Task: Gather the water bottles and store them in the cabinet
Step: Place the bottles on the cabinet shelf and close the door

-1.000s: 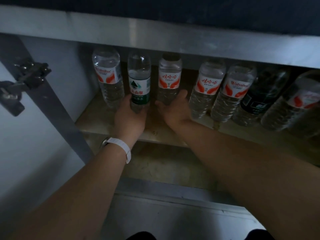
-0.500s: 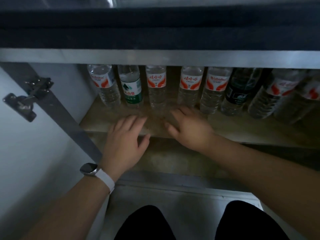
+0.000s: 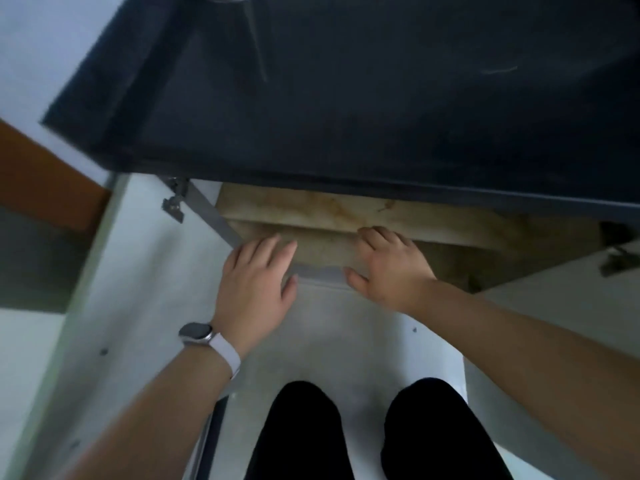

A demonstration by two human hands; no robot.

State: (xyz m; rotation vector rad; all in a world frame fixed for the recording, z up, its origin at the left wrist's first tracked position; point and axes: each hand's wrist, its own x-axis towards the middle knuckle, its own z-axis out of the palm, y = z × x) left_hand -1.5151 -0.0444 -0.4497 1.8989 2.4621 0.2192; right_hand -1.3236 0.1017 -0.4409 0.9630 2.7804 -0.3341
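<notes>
The cabinet [image 3: 311, 213] stands open below a dark countertop [image 3: 381, 98], and only the front strip of its tan shelf shows. The water bottles are hidden under the countertop from this angle. My left hand [image 3: 256, 285], with a white watch on the wrist, hovers with fingers spread at the cabinet's lower front edge and holds nothing. My right hand [image 3: 388, 265] lies beside it with relaxed fingers reaching over the lower shelf edge, also holding nothing.
The left cabinet door [image 3: 114, 271] hangs open with its hinge [image 3: 173, 202] at the top. The right door [image 3: 588, 306] is open too. My knees in black trousers [image 3: 363, 434] are over the pale floor in front.
Both hands let go of the bottles and drew back out of the cabinet to its front edge. My head rose, so the bottle row has slipped out of sight under the countertop.
</notes>
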